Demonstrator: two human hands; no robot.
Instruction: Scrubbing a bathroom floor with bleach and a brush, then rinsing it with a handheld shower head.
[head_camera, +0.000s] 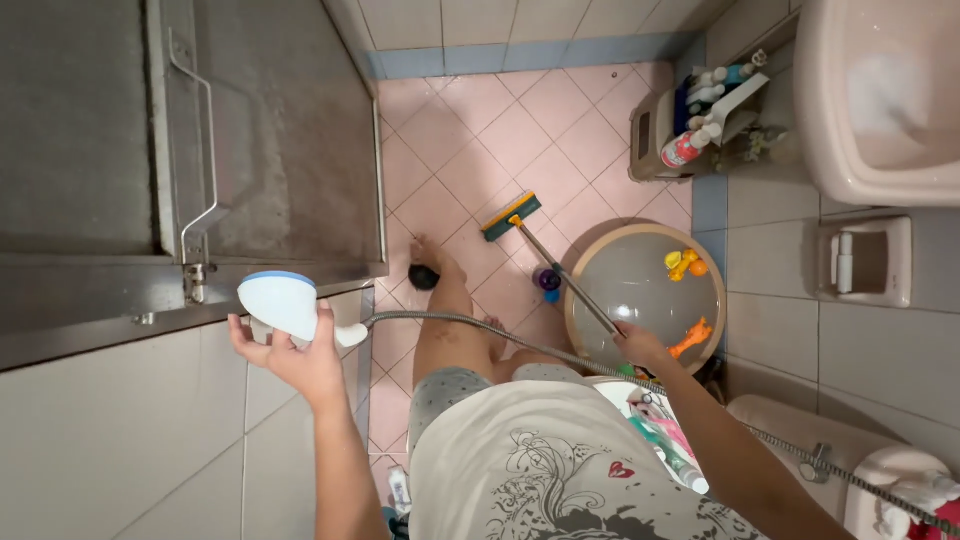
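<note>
The left hand (290, 355) grips a white, blue-rimmed shower head (283, 303), its face toward ten o'clock. The right hand (640, 345) clasps a long-handled yellow-and-green floor brush (512, 217), shaft running toward ten o'clock across the pink tiled floor (480, 130).

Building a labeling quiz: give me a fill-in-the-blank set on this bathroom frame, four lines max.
1. The left hand holds a white ____ with a blue rim.
2. The right hand grips the handle of a long ____ whose green and yellow head rests on the floor.
3. The floor tiles are ____ in colour.
4. Orange and yellow toys float in a round ____ of water.

Missing words: shower head; brush; pink; basin
</note>
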